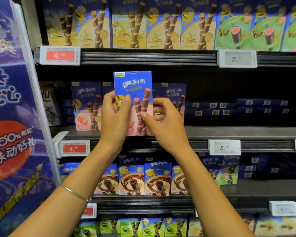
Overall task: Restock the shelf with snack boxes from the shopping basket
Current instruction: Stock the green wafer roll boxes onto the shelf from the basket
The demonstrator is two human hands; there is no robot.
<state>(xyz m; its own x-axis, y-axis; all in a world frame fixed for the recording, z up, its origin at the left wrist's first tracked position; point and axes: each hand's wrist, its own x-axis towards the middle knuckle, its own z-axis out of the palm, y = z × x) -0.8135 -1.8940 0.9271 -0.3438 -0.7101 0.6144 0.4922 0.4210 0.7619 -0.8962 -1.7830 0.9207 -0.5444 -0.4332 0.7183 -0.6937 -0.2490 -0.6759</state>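
holding one snack box [133,86] upright at centre frame, face fwd, just in front of the mid shelf [229,132]; bottom edge looks level w/ the shelf lip. gripping it w/ left hand [114,115] on the left edge and right hand [162,120] on the right edge, thumbs on the front, fingers curled behind.

prob best: keep it vertical, set the base on the board first, slide straight back into the gap between the standing strawberry boxes [86,105], stop flush w/ their fronts, let go only once it stands alone. watch elbows near the lower rows.

counting: 1 box in hand; 3 strawberry boxes seen standing behind, poss more hidden. 5 vanilla boxes [128,26] along the top. 2 red 4.00 tags [60,55] at left, 2 grey 5.39 tags [237,59] at right. no basket in view.
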